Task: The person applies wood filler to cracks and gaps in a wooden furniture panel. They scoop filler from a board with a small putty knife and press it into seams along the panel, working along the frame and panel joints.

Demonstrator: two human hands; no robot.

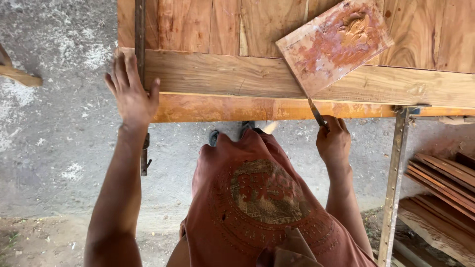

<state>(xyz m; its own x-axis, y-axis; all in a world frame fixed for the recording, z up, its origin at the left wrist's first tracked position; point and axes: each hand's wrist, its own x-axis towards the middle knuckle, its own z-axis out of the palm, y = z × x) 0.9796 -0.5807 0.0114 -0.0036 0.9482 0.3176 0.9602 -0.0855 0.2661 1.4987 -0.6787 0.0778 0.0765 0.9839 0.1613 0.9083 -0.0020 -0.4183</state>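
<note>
My left hand [129, 91] rests flat, fingers spread, on the near left corner of a large wooden panel [237, 74] and beside a metal clamp bar [140, 44]. My right hand [333, 141] grips a small putty knife [315, 112] whose blade touches the panel's front edge [247, 109]. Just above the blade, a small square board [334, 43] smeared with reddish wood filler lies tilted on the panel.
A second metal clamp bar [393, 183] hangs down at the right. Stacked wooden slats [443, 193] lie at the lower right. Below is a grey concrete floor [54, 148]. Another piece of wood [17, 74] pokes in at the far left.
</note>
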